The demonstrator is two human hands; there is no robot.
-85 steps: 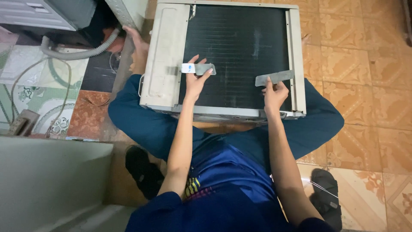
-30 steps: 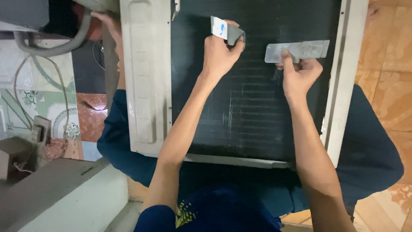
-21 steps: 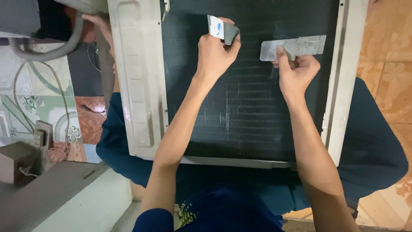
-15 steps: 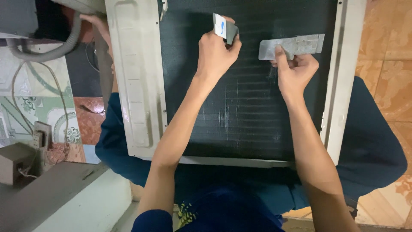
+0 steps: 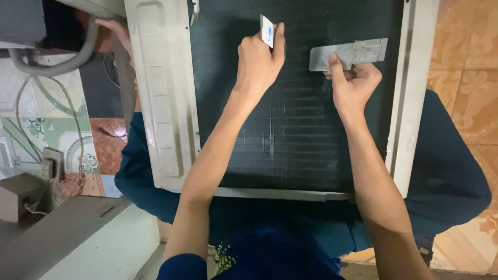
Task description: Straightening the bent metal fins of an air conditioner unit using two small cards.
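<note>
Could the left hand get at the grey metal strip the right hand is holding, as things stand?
Probably yes. The left hand lies beside the grey metal strip on the same dark fin panel, nothing between them. But it already grips a small card.

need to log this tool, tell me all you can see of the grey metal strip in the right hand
The strip is a flat, dull grey metal bar, long and narrow, with a scuffed, blotchy face and what look like small holes near its right end. It lies almost level, slightly tilted up to the right, against the dark finned coil near the top. The right hand grips its lower edge, one finger laid over its left part. Its back is hidden.
</note>
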